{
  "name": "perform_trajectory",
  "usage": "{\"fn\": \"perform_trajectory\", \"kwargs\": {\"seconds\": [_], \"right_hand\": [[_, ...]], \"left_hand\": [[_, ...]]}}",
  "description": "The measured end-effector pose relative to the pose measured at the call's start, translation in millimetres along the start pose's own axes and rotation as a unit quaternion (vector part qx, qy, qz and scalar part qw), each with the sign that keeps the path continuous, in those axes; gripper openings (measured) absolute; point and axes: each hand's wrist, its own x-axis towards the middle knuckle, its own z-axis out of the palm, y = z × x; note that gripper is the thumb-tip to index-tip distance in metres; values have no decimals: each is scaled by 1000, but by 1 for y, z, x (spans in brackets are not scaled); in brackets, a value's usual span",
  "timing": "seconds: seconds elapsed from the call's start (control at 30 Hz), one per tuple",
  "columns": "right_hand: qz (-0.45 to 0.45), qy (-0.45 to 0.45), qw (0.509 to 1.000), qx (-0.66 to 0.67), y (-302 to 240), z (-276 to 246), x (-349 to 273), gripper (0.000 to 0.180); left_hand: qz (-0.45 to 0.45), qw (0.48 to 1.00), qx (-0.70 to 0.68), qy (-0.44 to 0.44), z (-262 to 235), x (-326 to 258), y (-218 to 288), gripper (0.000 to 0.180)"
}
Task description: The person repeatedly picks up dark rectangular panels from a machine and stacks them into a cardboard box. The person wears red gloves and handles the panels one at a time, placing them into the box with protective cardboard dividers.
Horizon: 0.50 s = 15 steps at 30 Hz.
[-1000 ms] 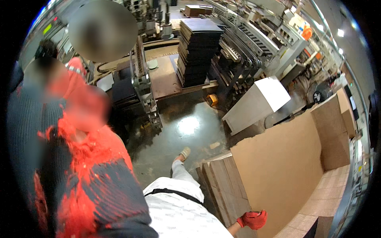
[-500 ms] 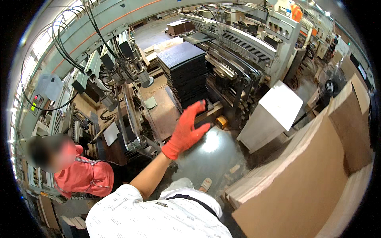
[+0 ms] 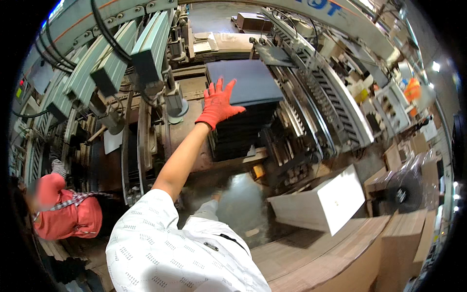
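- Left hand [image 3: 219, 103]: in a red-orange work glove, arm stretched fully forward from a white patterned short sleeve [image 3: 160, 238]; fingers spread wide and flat, gripping nothing; palm and fingertips rest on the near left edge of the top sheet of the stack.
- Right hand: out of view; its state cannot be told.
- Tall stack of dark blue-grey flat sheets [image 3: 253, 85]: stands at the middle of the view on a brown platform [image 3: 243, 158], between the machine column on the left and the slatted conveyor on the right; top sheet lies level.
- Grey slatted metal conveyor frame [image 3: 323, 97]: just beside the stack's right side, running away and upward.
- Pale green ribbed machine housings [image 3: 146, 44]: upper left, with black cables above.
- White rectangular box [image 3: 323, 202]: lower right, on the floor, well apart from the hand.
- Brown corrugated cardboard sheets [image 3: 340, 263]: bottom right, leaning and stacked.
- Second person in a red top [image 3: 65, 214]: lower left, beside the machine.
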Motion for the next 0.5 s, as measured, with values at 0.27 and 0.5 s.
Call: {"fn": "perform_trajectory", "kwargs": {"seconds": [0.27,0.5], "right_hand": [[-4,81,993,87,-40,-23,94,47],[-71,-133,952,266,-352,-34,244,34]], "left_hand": [[90,993,56,-50,51,23,16,70],[139,980,135,-38,49,3,43,56]]}}
